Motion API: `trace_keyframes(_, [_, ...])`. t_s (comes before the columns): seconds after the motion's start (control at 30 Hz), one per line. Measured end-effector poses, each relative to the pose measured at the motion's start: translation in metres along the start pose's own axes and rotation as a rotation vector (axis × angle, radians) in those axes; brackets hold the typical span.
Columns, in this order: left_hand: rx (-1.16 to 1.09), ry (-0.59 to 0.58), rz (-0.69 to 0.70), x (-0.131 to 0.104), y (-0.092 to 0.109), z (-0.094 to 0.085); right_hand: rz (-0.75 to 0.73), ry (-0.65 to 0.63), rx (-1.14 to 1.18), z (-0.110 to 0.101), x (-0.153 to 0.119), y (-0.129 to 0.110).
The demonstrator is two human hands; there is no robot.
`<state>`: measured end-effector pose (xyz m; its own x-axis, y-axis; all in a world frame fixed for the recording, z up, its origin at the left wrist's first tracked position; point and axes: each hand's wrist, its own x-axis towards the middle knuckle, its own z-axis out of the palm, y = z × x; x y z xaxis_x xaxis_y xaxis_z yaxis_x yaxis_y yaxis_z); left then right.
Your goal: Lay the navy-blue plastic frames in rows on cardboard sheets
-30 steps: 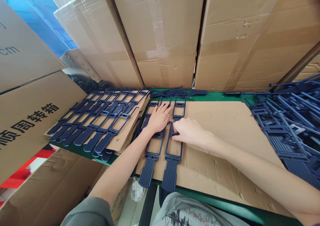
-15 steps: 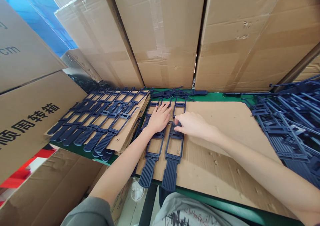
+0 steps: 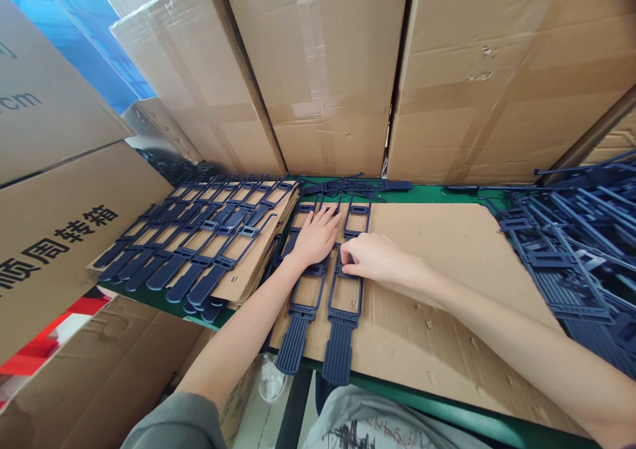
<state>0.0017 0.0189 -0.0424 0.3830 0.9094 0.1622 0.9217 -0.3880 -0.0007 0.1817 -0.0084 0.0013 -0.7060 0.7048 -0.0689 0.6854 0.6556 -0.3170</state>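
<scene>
Two columns of dark blue plastic frames with ribbed, rounded ends lie on a flat cardboard sheet (image 3: pixel 422 237) before me. My left hand (image 3: pixel 317 236) rests palm down over the left column, fingers stretched out. My right hand (image 3: pixel 370 257) has its thumb and forefinger curled together at the upper part of the near right-hand plastic frame (image 3: pixel 342 313), which lies flat; the exact grip is partly hidden by the fingers. Beside it is the near left-hand plastic frame (image 3: pixel 298 330), its ribbed end hanging over the table's near edge.
To the left, a cardboard stack (image 3: pixel 236 280) carries rows of similar frames. A jumbled heap of frames (image 3: pixel 561 257) lies at the right, and loose blue parts (image 3: pixel 342 185) sit at the back of the green table (image 3: pixel 427 193). Large cartons (image 3: pixel 322 71) wall off the far side.
My right hand has shifted slightly left and toward me, its fingers curling closer together at the frame. My left hand has stayed in place.
</scene>
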Motion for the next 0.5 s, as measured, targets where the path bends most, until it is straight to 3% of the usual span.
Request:
trace_keyframes(0.1, [-0.002, -0.010, -0.003, 0.000, 0.001, -0.001, -0.006, 0.039, 0.054, -0.006, 0.003, 0.006])
trace_keyframes(0.17, [-0.006, -0.010, -0.006, 0.000, 0.001, -0.002, 0.018, 0.135, 0.113, -0.013, 0.007, 0.021])
trace_keyframes(0.33, [-0.037, 0.000, -0.009, 0.000, 0.000, -0.003, 0.329, 0.460, 0.080, -0.021, 0.021, 0.090])
trace_keyframes(0.5, [-0.023, 0.039, 0.007, -0.001, 0.004, -0.008, 0.343, 0.442, 0.000, 0.001, 0.035, 0.140])
